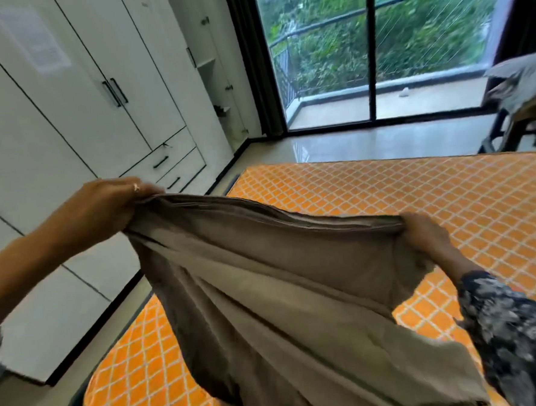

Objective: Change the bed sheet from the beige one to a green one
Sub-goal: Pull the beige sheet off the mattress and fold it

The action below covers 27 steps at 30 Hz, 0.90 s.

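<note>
The beige bed sheet [275,284] hangs folded in several layers between my two hands, above the bare mattress [417,200] with its orange diamond pattern. My left hand [104,209] grips the sheet's upper left corner, raised over the bed's left edge. My right hand [425,234] grips the upper right corner, lower and nearer the mattress middle. The sheet's top edge is stretched taut between them and the rest drapes down toward me. No green sheet is in view.
White wardrobes [75,98] with black handles line the left wall, with a narrow floor strip beside the bed. Glass balcony doors [370,49] stand beyond the bed's far end. A chair [511,103] with grey bedding piled on it stands at the right.
</note>
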Each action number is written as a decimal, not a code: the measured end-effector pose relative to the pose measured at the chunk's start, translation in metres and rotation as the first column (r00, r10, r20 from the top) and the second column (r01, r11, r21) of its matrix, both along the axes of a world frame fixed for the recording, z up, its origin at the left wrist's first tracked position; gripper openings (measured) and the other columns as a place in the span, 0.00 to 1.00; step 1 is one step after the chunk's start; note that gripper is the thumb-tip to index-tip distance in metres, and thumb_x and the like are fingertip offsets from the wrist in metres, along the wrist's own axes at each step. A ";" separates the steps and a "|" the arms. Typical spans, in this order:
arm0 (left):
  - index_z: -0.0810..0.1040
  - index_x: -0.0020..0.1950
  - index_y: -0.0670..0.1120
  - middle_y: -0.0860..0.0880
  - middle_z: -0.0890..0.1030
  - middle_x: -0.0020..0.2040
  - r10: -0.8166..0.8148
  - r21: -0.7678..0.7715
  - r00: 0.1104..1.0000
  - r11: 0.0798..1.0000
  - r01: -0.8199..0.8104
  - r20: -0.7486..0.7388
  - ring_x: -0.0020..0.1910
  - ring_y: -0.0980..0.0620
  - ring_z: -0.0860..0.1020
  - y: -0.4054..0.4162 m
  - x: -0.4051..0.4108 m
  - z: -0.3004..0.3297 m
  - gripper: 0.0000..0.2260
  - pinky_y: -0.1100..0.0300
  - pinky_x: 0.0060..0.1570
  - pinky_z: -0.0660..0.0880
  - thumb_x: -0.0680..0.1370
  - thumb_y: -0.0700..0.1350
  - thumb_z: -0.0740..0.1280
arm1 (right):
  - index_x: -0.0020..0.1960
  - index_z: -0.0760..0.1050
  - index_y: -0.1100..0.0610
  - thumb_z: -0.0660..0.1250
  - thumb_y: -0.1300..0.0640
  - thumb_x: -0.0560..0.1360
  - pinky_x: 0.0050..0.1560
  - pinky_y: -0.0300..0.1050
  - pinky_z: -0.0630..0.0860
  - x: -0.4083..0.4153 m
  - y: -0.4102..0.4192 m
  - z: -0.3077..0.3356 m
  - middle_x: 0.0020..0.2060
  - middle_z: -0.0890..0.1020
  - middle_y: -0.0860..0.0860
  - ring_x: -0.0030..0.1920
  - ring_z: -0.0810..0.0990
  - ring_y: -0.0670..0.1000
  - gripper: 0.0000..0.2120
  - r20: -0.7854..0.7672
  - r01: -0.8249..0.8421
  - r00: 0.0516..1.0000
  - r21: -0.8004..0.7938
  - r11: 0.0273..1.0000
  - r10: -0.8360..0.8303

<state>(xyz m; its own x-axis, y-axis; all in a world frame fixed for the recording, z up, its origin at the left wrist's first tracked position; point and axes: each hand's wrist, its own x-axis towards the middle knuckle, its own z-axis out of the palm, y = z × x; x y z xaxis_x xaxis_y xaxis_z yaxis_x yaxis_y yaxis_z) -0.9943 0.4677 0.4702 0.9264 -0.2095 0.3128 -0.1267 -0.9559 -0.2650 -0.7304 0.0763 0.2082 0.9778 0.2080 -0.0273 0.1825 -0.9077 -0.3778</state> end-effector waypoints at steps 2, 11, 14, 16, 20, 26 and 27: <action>0.75 0.50 0.72 0.51 0.82 0.43 0.037 -0.270 0.998 0.962 -0.048 -0.043 0.41 0.50 0.81 -0.012 0.012 0.016 0.23 0.59 0.42 0.75 0.77 0.40 0.69 | 0.57 0.75 0.56 0.62 0.55 0.75 0.51 0.53 0.74 0.016 -0.021 0.028 0.56 0.79 0.62 0.56 0.78 0.63 0.11 -0.013 0.154 0.988 0.037 0.987 -0.154; 0.80 0.41 0.43 0.47 0.80 0.34 -0.149 -0.488 0.966 0.873 0.027 -0.212 0.32 0.51 0.77 -0.028 0.086 0.043 0.36 0.59 0.33 0.73 0.58 0.76 0.66 | 0.48 0.71 0.62 0.57 0.62 0.79 0.14 0.39 0.70 0.019 -0.094 0.157 0.31 0.74 0.59 0.14 0.72 0.53 0.05 -0.320 0.515 0.857 0.572 0.639 -0.404; 0.81 0.47 0.39 0.42 0.82 0.40 0.021 -0.116 0.952 0.991 -0.060 -0.306 0.37 0.46 0.77 -0.022 0.120 0.047 0.26 0.61 0.36 0.71 0.71 0.64 0.66 | 0.54 0.73 0.68 0.58 0.59 0.78 0.33 0.50 0.79 0.013 -0.107 0.196 0.40 0.77 0.62 0.33 0.81 0.63 0.13 -0.113 0.462 0.856 0.606 0.648 -0.504; 0.82 0.51 0.42 0.42 0.82 0.46 0.141 0.049 0.959 0.990 -0.133 -0.245 0.43 0.46 0.79 -0.013 0.142 0.039 0.21 0.59 0.42 0.74 0.76 0.58 0.61 | 0.58 0.76 0.64 0.57 0.54 0.73 0.52 0.54 0.77 0.004 -0.111 0.200 0.52 0.79 0.64 0.52 0.79 0.64 0.20 0.234 0.437 0.813 0.358 0.825 -0.533; 0.79 0.56 0.48 0.43 0.80 0.53 0.273 0.064 0.955 0.962 -0.267 -0.119 0.52 0.42 0.79 0.009 0.169 0.000 0.12 0.53 0.47 0.76 0.78 0.51 0.63 | 0.56 0.76 0.59 0.55 0.60 0.76 0.57 0.56 0.75 -0.016 -0.119 0.153 0.56 0.79 0.61 0.57 0.78 0.63 0.14 0.398 0.502 0.826 -0.191 0.844 -0.401; 0.77 0.58 0.42 0.41 0.79 0.56 0.351 -0.097 0.893 0.915 -0.391 -0.281 0.56 0.43 0.77 0.049 0.194 -0.080 0.12 0.56 0.51 0.74 0.77 0.44 0.64 | 0.59 0.75 0.53 0.58 0.54 0.77 0.55 0.49 0.74 -0.037 -0.098 0.071 0.60 0.78 0.56 0.60 0.77 0.58 0.13 0.123 0.452 0.891 -0.349 0.821 -0.438; 0.76 0.59 0.40 0.42 0.79 0.53 0.364 -0.163 0.868 0.886 -0.434 -0.338 0.56 0.43 0.77 0.054 0.197 -0.097 0.13 0.57 0.50 0.73 0.77 0.42 0.64 | 0.57 0.75 0.54 0.58 0.54 0.77 0.55 0.49 0.74 -0.034 -0.087 0.062 0.60 0.78 0.57 0.59 0.77 0.59 0.12 0.085 0.462 0.885 -0.271 0.844 -0.457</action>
<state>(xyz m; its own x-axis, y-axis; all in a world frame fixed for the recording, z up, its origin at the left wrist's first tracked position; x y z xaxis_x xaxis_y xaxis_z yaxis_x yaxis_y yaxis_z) -0.7972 0.5217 0.3732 0.9704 0.2412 0.0113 0.2415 -0.9692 -0.0474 -0.7641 -0.0108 0.2703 0.9603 -0.2789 0.0008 -0.2774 -0.9555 -0.1004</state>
